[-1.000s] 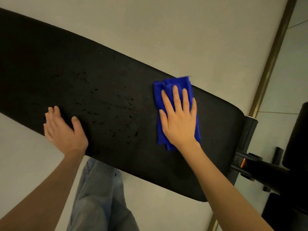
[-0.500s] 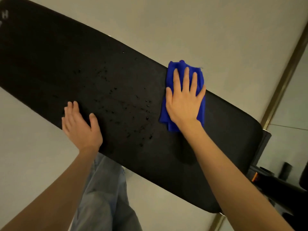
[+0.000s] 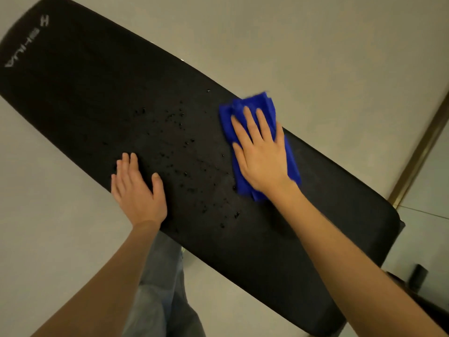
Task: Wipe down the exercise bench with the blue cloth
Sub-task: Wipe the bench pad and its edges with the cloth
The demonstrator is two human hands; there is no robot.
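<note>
Head view: over the last second the right hand (image 3: 262,154) has slid the blue cloth (image 3: 255,103) leftward along the exercise bench (image 3: 85,93), so its left edge, which stood a little apart from the water droplets (image 3: 179,142), now touches the rightmost of them; the cloth's far corner is smeared with motion, which suggests the stroke is under way. The hand lies flat on the cloth, fingers straight and slightly spread, pressing rather than gripping. The left hand (image 3: 138,190) has kept its place at the near edge of the pad, left of the droplets, palm down with fingers together and straight, holding nothing, apparently bracing. The view has also swung left, bringing the bench's left end and its white logo (image 3: 26,42) into sight. For the task this reads as the dry right stretch being finished and the wet patch about to be taken; most of the wiping seems to lie ahead. The bench is a long black padded board running from far left to near right across a pale floor (image 3: 315,57), matt and finely textured, its middle speckled with small glossy drops from the far edge to the near edge; the cloth, folded thick and deep blue, sits just right of them against the far edge
</note>
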